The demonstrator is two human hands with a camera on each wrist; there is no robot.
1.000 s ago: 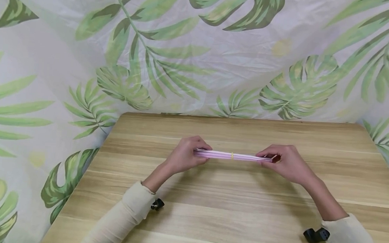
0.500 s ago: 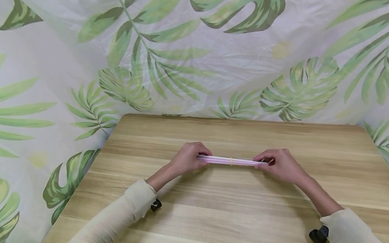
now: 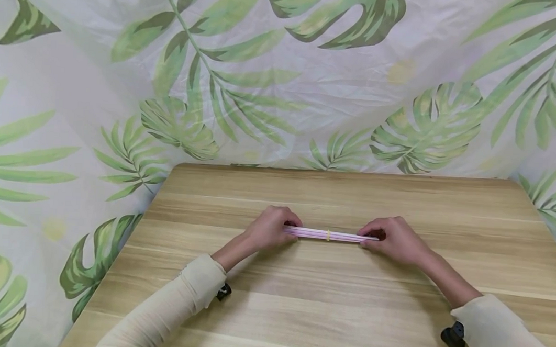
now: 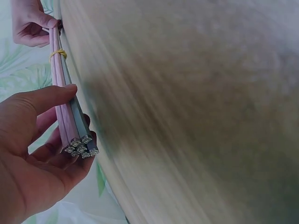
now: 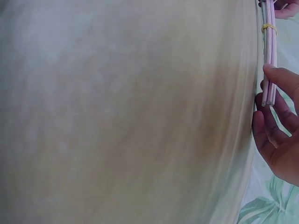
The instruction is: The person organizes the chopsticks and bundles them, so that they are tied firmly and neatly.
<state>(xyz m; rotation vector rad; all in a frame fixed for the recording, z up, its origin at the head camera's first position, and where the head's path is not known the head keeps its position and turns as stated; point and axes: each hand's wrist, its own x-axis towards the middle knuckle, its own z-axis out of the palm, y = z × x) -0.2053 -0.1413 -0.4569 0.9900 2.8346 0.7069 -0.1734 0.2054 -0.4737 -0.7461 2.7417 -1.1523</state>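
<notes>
Head view shows the left hand and the right hand each pinching one end of a bundle of pink sticks, which lies level and crosswise just above or on the wooden tabletop; contact with the wood cannot be told from this angle. A yellow rubber band rings the bundle near its middle. Both forearms, in cream sleeves, angle inward from the near corners of the tabletop, wrists low, a small black mount showing at each cuff.

Left wrist view gives what the head camera misses: the cut ends of the sticks, several packed together, with the thumb laid over the top of the bundle and the fingers curled under it. The other hand is seen far up the bundle, partly cut off by the frame edge, past the band.

Right wrist view shows the opposite stick ends held between thumb and curled fingers, the band farther along. In both wrist views the tabletop is a blur filling most of the frame. A leaf-print cloth hangs behind and around the tabletop.
</notes>
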